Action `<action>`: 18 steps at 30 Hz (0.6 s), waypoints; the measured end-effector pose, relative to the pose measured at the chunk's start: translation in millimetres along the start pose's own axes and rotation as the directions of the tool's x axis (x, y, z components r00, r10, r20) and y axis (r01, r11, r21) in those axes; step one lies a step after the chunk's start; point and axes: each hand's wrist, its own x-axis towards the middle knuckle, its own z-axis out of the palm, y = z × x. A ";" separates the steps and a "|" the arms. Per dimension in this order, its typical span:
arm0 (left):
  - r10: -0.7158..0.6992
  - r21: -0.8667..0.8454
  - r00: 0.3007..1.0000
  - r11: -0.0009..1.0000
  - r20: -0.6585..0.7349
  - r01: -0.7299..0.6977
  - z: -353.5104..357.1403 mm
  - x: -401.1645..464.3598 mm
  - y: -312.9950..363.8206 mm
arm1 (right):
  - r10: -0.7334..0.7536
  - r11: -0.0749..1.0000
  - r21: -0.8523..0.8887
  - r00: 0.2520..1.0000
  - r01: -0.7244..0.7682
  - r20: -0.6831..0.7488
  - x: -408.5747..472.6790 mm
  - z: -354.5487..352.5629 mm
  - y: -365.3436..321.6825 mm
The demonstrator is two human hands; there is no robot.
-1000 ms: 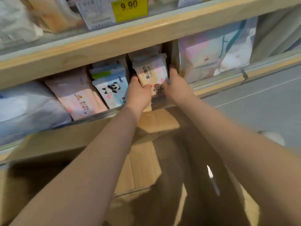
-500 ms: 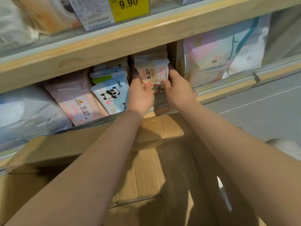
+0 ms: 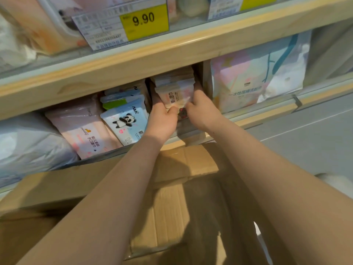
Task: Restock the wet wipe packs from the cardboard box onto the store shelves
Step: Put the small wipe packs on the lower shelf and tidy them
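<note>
since a second ago both hands have pushed deeper between the shelves, and the wet wipe pack [image 3: 174,96] now sits further in at the front of its stack, close under the upper shelf [image 3: 172,52]. the left hand [image 3: 162,119] holds the pack's left edge, thumb curled on its face, a narrow grip; the right hand [image 3: 202,109] pinches its right edge the same way. the price tag [image 3: 122,25] reading 9.90 shows larger at the top edge than before. just left of the stack stands a panda pack [image 3: 126,121], then a pink pack [image 3: 86,131]. a wooden divider [image 3: 207,79] stands just right of the stack, with a large pastel bag [image 3: 257,73] beyond it. the cardboard box [image 3: 172,197] lies open below the lower shelf edge [image 3: 267,113], partly hidden by both forearms.
</note>
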 end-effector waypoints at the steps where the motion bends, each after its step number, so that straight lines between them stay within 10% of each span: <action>1: 0.007 0.018 1.000 1.000 0.013 -0.007 1.0 -0.3 0.3 | 0.027 0.997 0.068 0.999 -0.029 0.021 2.1 -2.2 -2.4; 18: 0.051 0.104 0.997 0.994 -0.057 -0.045 4.7 -15.0 13.9 | 0.061 0.978 0.192 0.990 -0.084 0.123 -3.7 -20.1 -5.9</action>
